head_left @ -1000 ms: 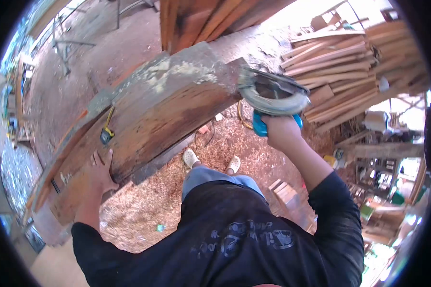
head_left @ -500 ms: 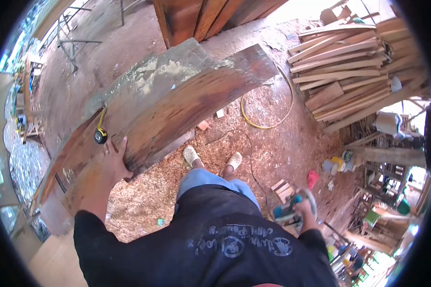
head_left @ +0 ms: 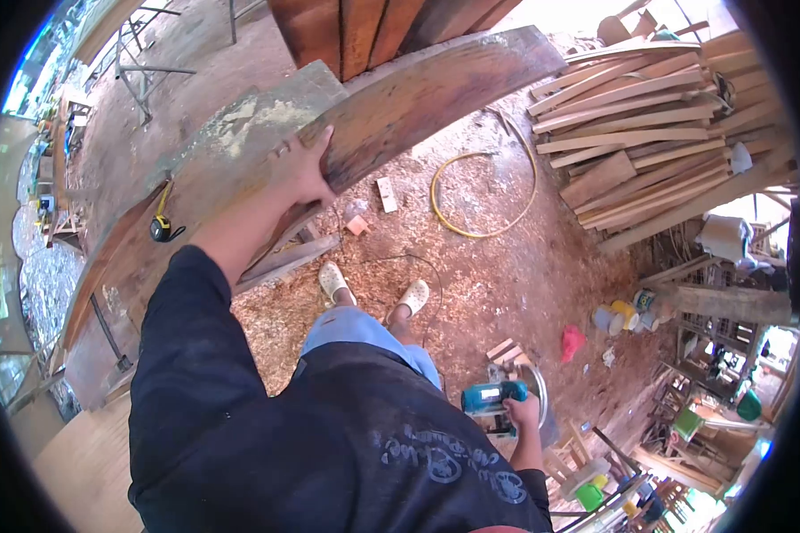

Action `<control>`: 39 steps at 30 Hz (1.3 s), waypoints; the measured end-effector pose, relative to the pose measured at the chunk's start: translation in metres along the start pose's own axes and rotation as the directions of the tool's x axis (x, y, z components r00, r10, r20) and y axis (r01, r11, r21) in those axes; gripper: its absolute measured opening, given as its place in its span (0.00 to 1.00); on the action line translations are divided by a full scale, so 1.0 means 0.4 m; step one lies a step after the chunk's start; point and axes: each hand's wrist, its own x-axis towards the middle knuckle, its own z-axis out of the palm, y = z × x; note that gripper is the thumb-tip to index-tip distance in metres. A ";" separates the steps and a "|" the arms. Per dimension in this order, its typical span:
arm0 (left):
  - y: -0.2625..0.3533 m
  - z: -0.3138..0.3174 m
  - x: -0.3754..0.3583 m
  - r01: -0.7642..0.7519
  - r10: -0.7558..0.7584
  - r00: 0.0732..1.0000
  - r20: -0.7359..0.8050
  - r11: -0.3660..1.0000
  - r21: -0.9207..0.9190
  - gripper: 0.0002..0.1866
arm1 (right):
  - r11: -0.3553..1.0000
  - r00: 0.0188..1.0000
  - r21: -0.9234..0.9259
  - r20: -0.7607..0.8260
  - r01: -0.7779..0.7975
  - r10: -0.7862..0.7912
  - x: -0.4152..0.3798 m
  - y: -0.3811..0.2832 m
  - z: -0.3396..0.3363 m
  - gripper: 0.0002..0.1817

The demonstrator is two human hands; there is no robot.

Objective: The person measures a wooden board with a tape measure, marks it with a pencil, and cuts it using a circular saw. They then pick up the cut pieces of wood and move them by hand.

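My left hand (head_left: 300, 173) lies on a long, dark wooden plank (head_left: 427, 102), its fingers spread over the top face near the closer edge. The plank rests slanted on a dusty worktable (head_left: 271, 115). A black-and-yellow tape measure (head_left: 160, 228) sits to the left of that hand, its yellow blade pulled partly out. Down at my right side, my right hand (head_left: 523, 410) is closed round the handle of a teal circular saw (head_left: 484, 399). The saw hangs clear of the plank, with its round metal guard to the right.
Curved wooden strips (head_left: 631, 124) are stacked at the right. A yellow hose (head_left: 438, 209) loops on the shavings-covered floor, and a dark cord (head_left: 437, 275) runs past my feet. Large reddish boards (head_left: 356, 35) stand beyond the worktable. Paint cans (head_left: 627, 315) and a red cloth (head_left: 572, 343) lie right.
The plank has shifted away and to the right across the worktable. My left hand has reached farther forward on it. The saw has turned and come slightly left.
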 end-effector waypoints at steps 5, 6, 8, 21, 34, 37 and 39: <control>0.139 -0.048 0.134 -0.056 0.055 0.998 -0.032 0.998 -0.016 0.77 | 0.988 0.988 -0.065 -0.051 0.140 -0.143 -0.022 -0.189 -0.074 0.16; 0.149 -0.053 0.157 -0.071 0.070 0.997 -0.035 0.997 -0.020 0.75 | 0.990 0.992 -0.078 -0.047 0.116 -0.120 -0.021 -0.228 -0.085 0.19; 0.146 -0.044 0.155 -0.090 0.088 0.995 -0.045 0.995 -0.043 0.73 | 0.981 0.986 -0.125 -0.063 0.146 -0.155 -0.017 -0.294 -0.100 0.18; -0.267 0.125 -0.188 0.034 -0.023 0.988 -0.151 0.997 0.075 0.68 | 0.922 0.921 0.009 0.043 0.388 -0.388 -0.007 -0.681 -0.021 0.17; -0.271 0.119 -0.158 0.064 -0.064 0.998 0.023 0.998 -0.017 0.75 | 0.883 0.912 -0.234 0.162 0.406 -0.376 0.030 -0.711 0.064 0.20; -0.261 0.095 -0.125 0.079 -0.076 0.994 0.079 0.996 -0.034 0.77 | 0.855 0.916 -0.330 0.156 0.401 -0.370 0.059 -0.668 0.080 0.23; -0.264 0.110 -0.126 0.077 -0.073 0.994 0.085 0.996 -0.052 0.78 | 0.877 0.916 -0.276 0.203 0.393 -0.347 0.077 -0.633 0.084 0.24</control>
